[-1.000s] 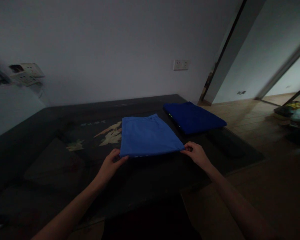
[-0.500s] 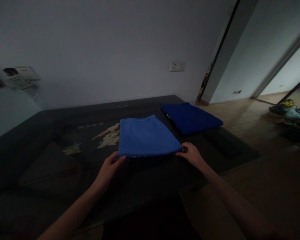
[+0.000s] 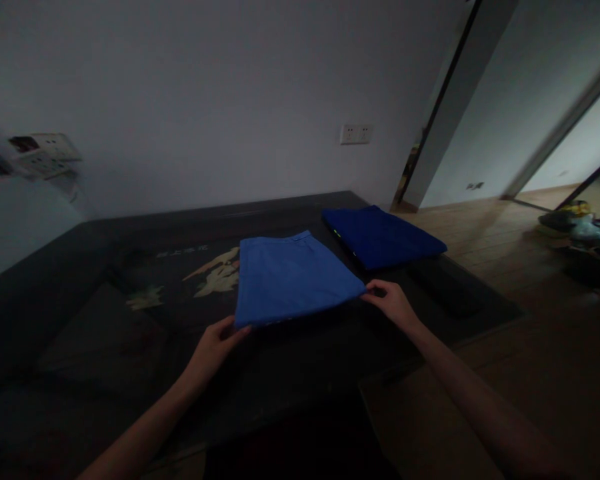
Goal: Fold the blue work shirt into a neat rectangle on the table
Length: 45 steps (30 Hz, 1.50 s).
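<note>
A folded light blue garment (image 3: pixel 295 277) lies on the dark table, with a seamed band along its far edge. My left hand (image 3: pixel 219 339) pinches the near left corner between thumb and fingers. The near right corner is pinched by my right hand (image 3: pixel 387 300). Between the two hands the near edge looks pulled straight, with small pale marks just under it. Behind and to the right rests a folded dark blue garment (image 3: pixel 385 235) with yellow-green marks on its left side; neither hand touches it.
The dark table (image 3: pixel 290 373) bears a pale bird-like print and some lettering. A long dark object (image 3: pixel 445 290) lies near its right end. Wall sockets (image 3: pixel 356 134) are above the table. Bags and other items (image 3: pixel 580 223) sit on the floor at far right.
The near left corner of the light blue garment has come slightly towards me with my left hand. My right hand has shifted a little right and away, still holding its corner.
</note>
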### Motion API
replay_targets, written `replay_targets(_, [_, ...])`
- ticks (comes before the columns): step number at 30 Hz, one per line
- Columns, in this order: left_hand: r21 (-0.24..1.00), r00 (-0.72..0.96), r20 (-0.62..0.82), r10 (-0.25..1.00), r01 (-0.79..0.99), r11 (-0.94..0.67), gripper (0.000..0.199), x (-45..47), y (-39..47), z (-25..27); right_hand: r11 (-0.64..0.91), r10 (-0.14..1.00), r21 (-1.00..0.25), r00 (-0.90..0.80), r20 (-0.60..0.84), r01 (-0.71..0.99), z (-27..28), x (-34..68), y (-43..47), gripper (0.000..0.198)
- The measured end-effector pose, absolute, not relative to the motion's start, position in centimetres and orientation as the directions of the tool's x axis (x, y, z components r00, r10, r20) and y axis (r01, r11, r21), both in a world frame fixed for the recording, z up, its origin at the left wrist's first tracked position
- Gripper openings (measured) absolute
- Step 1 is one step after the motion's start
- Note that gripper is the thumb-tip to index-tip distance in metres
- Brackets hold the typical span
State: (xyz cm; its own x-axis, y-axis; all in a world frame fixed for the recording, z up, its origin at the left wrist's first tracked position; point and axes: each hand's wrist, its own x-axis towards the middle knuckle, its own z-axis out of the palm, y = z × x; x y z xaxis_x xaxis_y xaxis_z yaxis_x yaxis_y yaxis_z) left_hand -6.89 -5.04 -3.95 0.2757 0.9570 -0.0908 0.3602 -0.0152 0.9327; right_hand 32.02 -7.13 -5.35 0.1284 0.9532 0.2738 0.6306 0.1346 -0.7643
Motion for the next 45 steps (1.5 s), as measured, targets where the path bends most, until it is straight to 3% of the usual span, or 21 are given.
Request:
replay_targets(7, [0.869,0.337,-0.001,0.941,0.465,-0.166,0.037,-7.1,-5.1,-3.8,0.143,0.985,-0.797,-0.003,0.175,0.587,-4.8,33.0,-7.4,0.025])
replay_targets(12, [0.881,0.310,-0.022,0.950,0.455,-0.128,0.039,-7.2,-4.9,-3.7,0.209,0.978,-0.781,-0.110,0.179,0.588,-4.9,33.7,-7.1,0.025])
replay_targets(16, [0.891,0.310,-0.044,0.950,0.442,-0.103,0.041,-7.2,-5.1,-3.9,0.280,0.960,-0.694,-0.171,0.223,0.663,-6.0,34.2,-6.8,0.021])
replay_targets(20, [0.895,0.314,-0.043,0.949,0.434,-0.104,0.041,-7.2,-5.2,-4.0,0.280,0.955,-0.619,-0.149,0.255,0.734,-7.0,34.3,-6.5,0.019])
replay_targets(29, [0.898,0.311,-0.085,0.946,0.436,-0.062,0.040,-7.3,-5.2,-3.6,0.249,0.960,-0.590,-0.117,0.253,0.768,-6.0,33.9,-6.5,0.019])
replay_targets(36, [0.811,0.353,0.038,0.935,0.535,-0.235,0.035,-7.7,-4.7,-4.6,0.222,0.968,-0.607,-0.099,0.229,0.763,-6.0,34.0,-7.2,0.014])
replay_targets(40, [0.811,0.310,0.024,0.950,0.550,-0.200,0.039,-7.7,-4.8,-5.1,0.216,0.971,-0.606,-0.102,0.216,0.766,-5.8,34.8,-7.9,0.014])
replay_targets(43, [0.811,0.203,0.058,0.977,0.562,-0.165,0.035,-8.0,-5.1,-4.6,0.172,0.951,-0.574,0.016,0.308,0.801,-4.2,34.7,-8.5,0.018])
replay_targets(45, [0.746,0.156,0.173,0.972,0.624,-0.233,0.033,-8.0,-5.1,-3.6,0.177,0.906,-0.545,0.081,0.416,0.820,-2.6,33.4,-8.6,0.021])
